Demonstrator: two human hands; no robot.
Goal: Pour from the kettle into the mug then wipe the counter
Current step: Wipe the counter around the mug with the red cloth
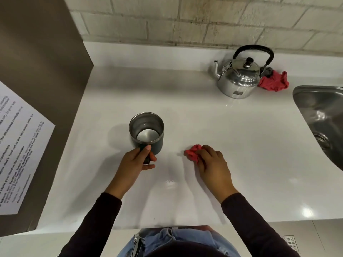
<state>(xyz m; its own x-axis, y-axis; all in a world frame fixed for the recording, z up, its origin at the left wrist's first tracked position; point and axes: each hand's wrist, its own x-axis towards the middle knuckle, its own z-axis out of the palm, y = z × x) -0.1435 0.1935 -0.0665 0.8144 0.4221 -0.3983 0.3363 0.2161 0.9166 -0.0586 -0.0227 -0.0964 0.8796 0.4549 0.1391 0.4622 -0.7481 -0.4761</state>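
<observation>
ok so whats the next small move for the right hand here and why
Probably sweep the crumpled red cloth across the white counter. The right hand presses it down there, the left hand grips the dark steel mug's handle, and the shiny metal kettle stands back by the wall.

Glossy smooth white desk (213, 117); polished silver metal kettle (238, 79); brushed steel-lined dark mug (146, 133); crumpled red cloth (193, 152); rough pale brick wall (185, 19).
</observation>
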